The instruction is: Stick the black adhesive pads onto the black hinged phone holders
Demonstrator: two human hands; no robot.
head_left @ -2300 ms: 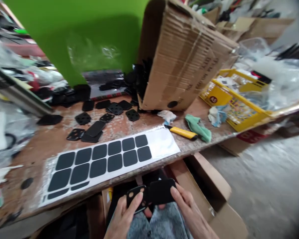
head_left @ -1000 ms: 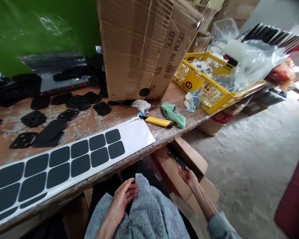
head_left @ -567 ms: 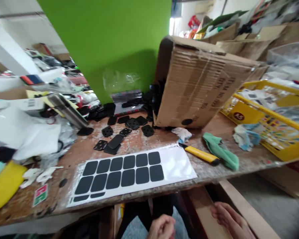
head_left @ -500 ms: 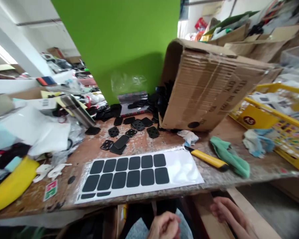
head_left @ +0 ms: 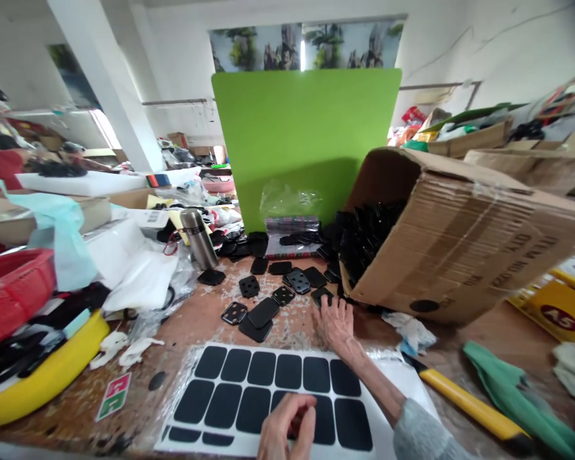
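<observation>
My right hand (head_left: 336, 324) stretches over the table with its fingers spread. The fingertips touch or hover at the edge of a black rounded plate with holes (head_left: 322, 296); which of the two I cannot tell. My left hand (head_left: 287, 429) is above the front of a white sheet with rows of black rounded-square stickers (head_left: 223, 405), its fingers curled in and no object showing in them. Several loose black plates lie beyond the sheet, among them a plain one (head_left: 263, 312) and one with holes (head_left: 234, 312).
A tilted cardboard box (head_left: 464, 249) full of black pieces stands at the right. Near it lie a yellow-handled cutter (head_left: 474, 402), a green cloth (head_left: 512, 383) and a crumpled cloth (head_left: 412, 332). A steel flask (head_left: 199, 239), red basket (head_left: 16, 294) and green board (head_left: 306, 140) also stand around.
My right hand has gone from below the table edge forward to the loose black plates. The left hand has risen over the sticker sheet. The view has tilted up and turned left.
</observation>
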